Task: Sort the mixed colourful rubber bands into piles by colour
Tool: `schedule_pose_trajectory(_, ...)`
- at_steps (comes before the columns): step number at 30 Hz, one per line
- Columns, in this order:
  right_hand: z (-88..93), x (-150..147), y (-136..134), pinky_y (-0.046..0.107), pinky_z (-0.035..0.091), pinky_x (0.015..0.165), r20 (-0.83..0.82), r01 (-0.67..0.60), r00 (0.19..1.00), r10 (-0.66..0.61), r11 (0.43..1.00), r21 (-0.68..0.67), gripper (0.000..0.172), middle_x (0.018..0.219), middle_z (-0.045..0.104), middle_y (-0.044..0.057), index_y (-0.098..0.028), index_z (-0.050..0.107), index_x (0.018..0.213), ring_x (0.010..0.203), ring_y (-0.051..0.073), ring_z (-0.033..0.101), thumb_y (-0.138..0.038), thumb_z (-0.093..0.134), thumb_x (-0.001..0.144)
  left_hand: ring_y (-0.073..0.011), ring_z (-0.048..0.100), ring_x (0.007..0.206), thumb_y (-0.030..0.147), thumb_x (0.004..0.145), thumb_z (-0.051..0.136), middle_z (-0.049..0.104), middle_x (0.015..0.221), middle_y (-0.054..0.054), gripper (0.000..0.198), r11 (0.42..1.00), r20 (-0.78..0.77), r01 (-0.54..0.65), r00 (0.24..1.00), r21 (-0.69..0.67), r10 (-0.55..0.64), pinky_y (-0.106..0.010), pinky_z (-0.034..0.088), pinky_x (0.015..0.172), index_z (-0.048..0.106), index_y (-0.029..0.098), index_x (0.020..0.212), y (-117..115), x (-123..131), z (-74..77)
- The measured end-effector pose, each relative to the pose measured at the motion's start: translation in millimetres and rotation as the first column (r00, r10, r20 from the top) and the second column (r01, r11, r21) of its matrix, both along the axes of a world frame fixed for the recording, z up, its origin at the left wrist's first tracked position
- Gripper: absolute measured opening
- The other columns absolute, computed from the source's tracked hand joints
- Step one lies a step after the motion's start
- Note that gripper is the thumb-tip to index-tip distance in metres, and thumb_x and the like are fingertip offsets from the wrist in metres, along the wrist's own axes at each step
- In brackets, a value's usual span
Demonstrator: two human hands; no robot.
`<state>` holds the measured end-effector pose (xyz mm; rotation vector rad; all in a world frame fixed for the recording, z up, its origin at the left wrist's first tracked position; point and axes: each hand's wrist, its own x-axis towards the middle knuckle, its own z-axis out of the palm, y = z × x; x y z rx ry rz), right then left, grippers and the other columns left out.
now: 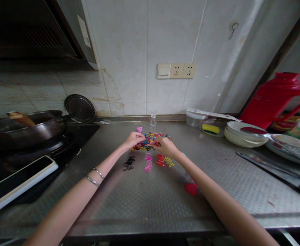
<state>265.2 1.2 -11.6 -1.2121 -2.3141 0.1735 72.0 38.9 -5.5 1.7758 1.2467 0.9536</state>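
**Mixed pile (148, 140) of loops on steel counter (139, 201)**

We had left hand (135, 139) and right hand (163, 145) at its opposite sides, fingers nearly together; whether either gripped a loop, we could not tell. We judged light, single-loop pinches best, right wrist clear of the yellow loops (169, 162). A clear bottle (153, 119) stood behind.

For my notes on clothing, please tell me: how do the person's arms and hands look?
The left arm wears two silvery bracelets; the right arm shows none. Neither has a sleeve in view. The left hand and right hand wear no gloves; finger details are too small to tell.
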Motion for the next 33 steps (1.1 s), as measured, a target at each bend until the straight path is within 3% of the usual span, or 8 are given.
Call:
schedule_pose_trajectory(5,-6.0,-0.2,3.5,0.02,0.041,0.068,0.029,-0.184,0.982,0.187,0.979,-0.086,0.017,0.082,0.066,0.002,-0.019,0.068,0.08,0.075,0.011,0.058,-0.019,0.053,0.073,-0.0067,0.041,0.044,0.029,0.065,0.063,0.056,0.05,-0.001,0.025,0.999,-0.018,0.009,1.0,-0.044,-0.01,-0.02,0.029,0.047,0.067,0.007,0.077,1.7,-7.1,3.3)
schedule_pose_trajectory(11,-2.5,0.0,0.1,0.019,0.039,0.066,0.012,-0.231,0.972,0.235,0.963,-0.141,0.017,0.081,0.066,0.003,-0.017,0.069,0.081,0.071,0.011,0.056,-0.02,0.054,0.071,-0.0086,0.046,0.05,0.029,0.064,0.064,0.061,0.057,-0.004,0.025,0.994,-0.075,0.109,0.991,-0.008,-0.109,-0.021,0.033,0.051,0.068,0.008,0.076,0.4,-9.4,10.0)
schedule_pose_trajectory(15,0.9,7.4,5.0,0.02,0.039,0.063,-0.007,-0.184,0.983,0.184,0.977,-0.107,0.019,0.076,0.066,0.002,-0.017,0.069,0.08,0.068,0.011,0.056,-0.021,0.052,0.073,-0.0099,0.049,0.055,0.028,0.063,0.063,0.064,0.065,-0.005,0.022,0.972,-0.184,0.236,0.955,0.005,-0.231,-0.021,0.034,0.054,0.07,0.01,0.074,-9.7,-17.2,26.1)
schedule_pose_trajectory(18,-0.2,14.8,11.4,0.02,0.038,0.06,-0.03,-0.095,0.995,0.093,0.993,-0.077,0.02,0.073,0.066,0.002,-0.017,0.069,0.077,0.063,0.01,0.054,-0.027,0.052,0.075,-0.01,0.048,0.052,0.027,0.062,0.061,0.063,0.059,-0.003,0.019,0.946,-0.3,0.32,0.899,-0.043,-0.318,-0.02,0.033,0.052,0.07,0.012,0.07,-19.3,-29.2,34.8)
schedule_pose_trajectory(22,-3.4,22.3,17.1,0.019,0.038,0.06,-0.033,-0.037,0.999,0.034,0.994,-0.103,0.021,0.072,0.066,0.002,-0.017,0.069,0.076,0.062,0.01,0.054,-0.027,0.05,0.076,-0.009,0.045,0.046,0.025,0.059,0.061,0.058,0.05,0.0,0.015,0.937,-0.471,0.323,0.811,-0.134,-0.347,-0.02,0.029,0.048,0.069,0.014,0.063,-26.4,-47.0,32.2)
schedule_pose_trajectory(26,-7.1,26.2,20.1,0.019,0.038,0.061,-0.014,-0.016,1.0,0.014,0.994,-0.111,0.021,0.072,0.067,0.002,-0.017,0.069,0.076,0.063,0.011,0.055,-0.026,0.05,0.075,-0.0089,0.046,0.05,0.024,0.058,0.059,0.061,0.057,0.0,0.015,0.93,-0.55,0.334,0.753,-0.155,-0.362,-0.019,0.03,0.05,0.069,0.014,0.064,-30.9,-57.2,25.4)
schedule_pose_trajectory(30,-10.0,28.5,22.8,0.019,0.039,0.061,-0.007,-0.012,1.0,0.011,0.996,-0.093,0.02,0.075,0.067,0.003,-0.019,0.069,0.078,0.065,0.012,0.056,-0.027,0.052,0.074,-0.0074,0.041,0.048,0.025,0.059,0.06,0.058,0.053,0.001,0.017,0.934,-0.556,0.318,0.752,-0.164,-0.354,-0.019,0.027,0.05,0.069,0.013,0.068,-36.3,-61.2,28.5)
schedule_pose_trajectory(33,-10.5,30.0,24.1,0.019,0.039,0.06,-0.002,0.013,1.0,-0.013,0.996,-0.088,0.022,0.074,0.067,0.003,-0.019,0.069,0.079,0.064,0.012,0.056,-0.03,0.051,0.075,-0.0073,0.036,0.045,0.028,0.06,0.06,0.052,0.048,0.003,0.022,0.953,-0.513,0.268,0.804,-0.141,-0.302,-0.019,0.025,0.047,0.068,0.012,0.072,-34.8,-66.6,28.4)
